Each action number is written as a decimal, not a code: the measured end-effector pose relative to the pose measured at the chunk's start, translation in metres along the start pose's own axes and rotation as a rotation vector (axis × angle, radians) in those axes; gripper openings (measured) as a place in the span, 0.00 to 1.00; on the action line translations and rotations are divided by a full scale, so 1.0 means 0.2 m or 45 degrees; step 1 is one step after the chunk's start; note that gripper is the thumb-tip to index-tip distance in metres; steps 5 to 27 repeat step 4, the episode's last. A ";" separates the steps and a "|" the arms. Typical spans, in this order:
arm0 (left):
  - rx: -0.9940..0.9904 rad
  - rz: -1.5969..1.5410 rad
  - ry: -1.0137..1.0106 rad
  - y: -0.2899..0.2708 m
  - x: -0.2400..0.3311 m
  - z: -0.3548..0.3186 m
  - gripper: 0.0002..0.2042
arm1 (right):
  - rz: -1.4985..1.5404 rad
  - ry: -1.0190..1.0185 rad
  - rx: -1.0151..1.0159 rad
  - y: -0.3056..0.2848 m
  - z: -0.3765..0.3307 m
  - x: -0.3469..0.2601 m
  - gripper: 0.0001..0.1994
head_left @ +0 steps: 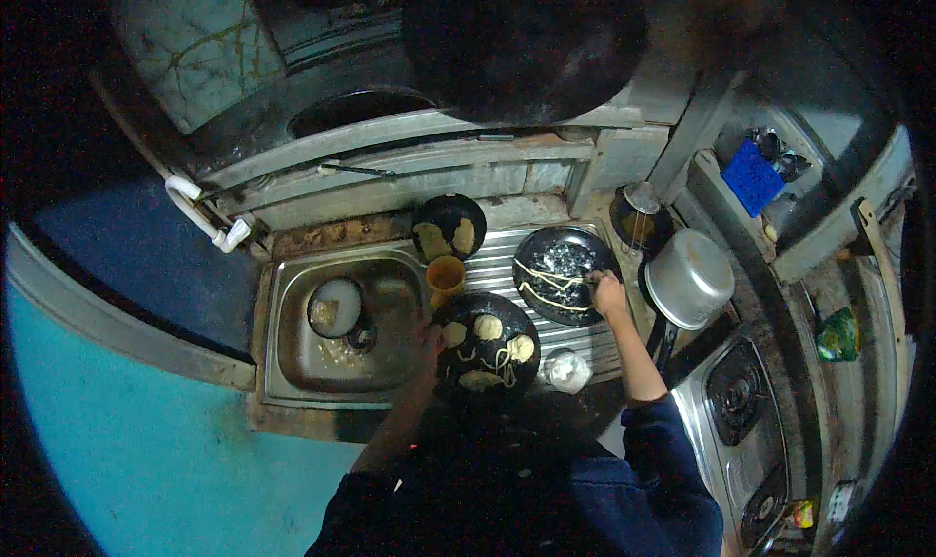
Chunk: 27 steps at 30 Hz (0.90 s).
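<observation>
My right hand (608, 296) is at the right side of a round black plate (542, 244) dusted with white flour. Its fingers are closed at the end of a long pale dough strip (548, 280); a second strip (554, 306) lies just below. In shadow, my left hand (427, 343) is by the left edge of another black plate (463, 308), its fingers too dark to read. That plate carries several flattened dough rounds (488, 327) and some thin dough strips (499, 367). A small clear bag of white stuff (567, 371) lies between the plates and the counter's near edge.
On the left is a steel sink (292, 362) holding a bowl (334, 307). An orange cup (446, 273) and a black pan (449, 211) with browned pieces stand behind. To the right are a large metal pot (690, 278), a strainer (641, 199) and a gas stove (736, 401).
</observation>
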State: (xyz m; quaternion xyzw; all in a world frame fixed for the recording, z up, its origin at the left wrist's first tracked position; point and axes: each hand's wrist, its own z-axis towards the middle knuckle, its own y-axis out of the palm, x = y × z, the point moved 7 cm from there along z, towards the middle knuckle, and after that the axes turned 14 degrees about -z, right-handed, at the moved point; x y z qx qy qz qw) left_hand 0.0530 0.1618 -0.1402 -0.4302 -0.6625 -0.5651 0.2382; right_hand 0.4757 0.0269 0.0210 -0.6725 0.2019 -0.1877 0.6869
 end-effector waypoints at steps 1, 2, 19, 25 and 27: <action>0.068 0.003 -0.039 -0.07 -0.04 0.02 0.18 | -0.041 0.034 0.011 0.02 -0.01 0.03 0.17; 0.132 0.008 -0.077 -0.14 -0.09 0.04 0.19 | -0.082 0.070 0.022 0.07 0.00 0.07 0.18; 0.296 -0.039 -0.043 -0.45 -0.20 0.13 0.21 | -0.079 0.060 -0.091 0.06 0.03 -0.01 0.19; 0.296 -0.039 -0.043 -0.45 -0.20 0.13 0.21 | -0.079 0.060 -0.091 0.06 0.03 -0.01 0.19; 0.296 -0.039 -0.043 -0.45 -0.20 0.13 0.21 | -0.079 0.060 -0.091 0.06 0.03 -0.01 0.19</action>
